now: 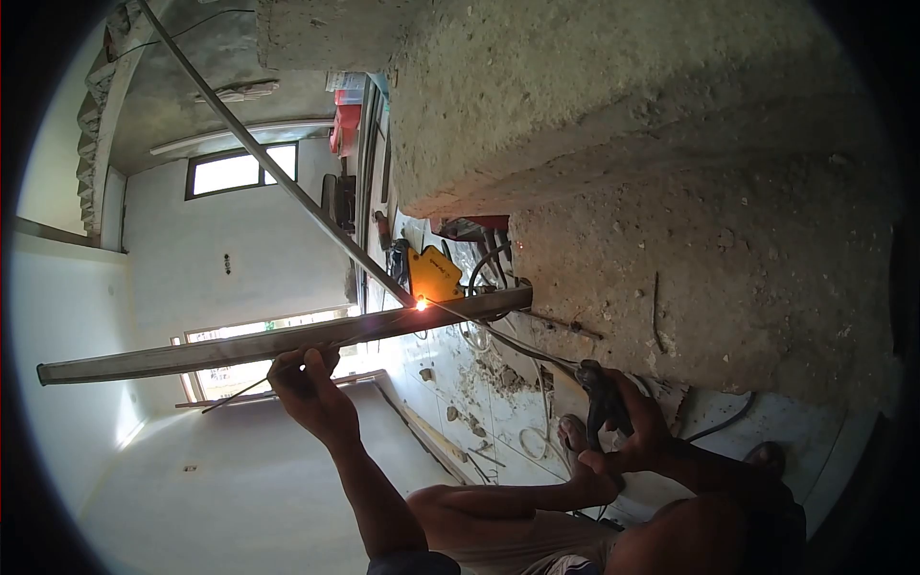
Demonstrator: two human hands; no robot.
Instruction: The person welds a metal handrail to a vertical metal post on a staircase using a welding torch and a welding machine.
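Note:
My left hand (311, 388) is closed around a thin dark rod (235, 394), with its fingertips at the lower edge of a long metal bar (220, 350). My right hand (637, 422) grips a black electrode holder (602, 398). From the holder a thin electrode (508, 340) reaches to a bright glowing spot (421, 304) on the bar. There a slanting metal tube (278, 172) meets the bar, beside a yellow angled block (436, 275).
Rough concrete (613, 125) fills the upper right. Cables (719, 429), rubble (508, 374) and loose strips (431, 436) lie on the pale tiled floor. My bent leg (498, 500) and a foot (572, 433) show below. Red items (346, 123) stand farther back.

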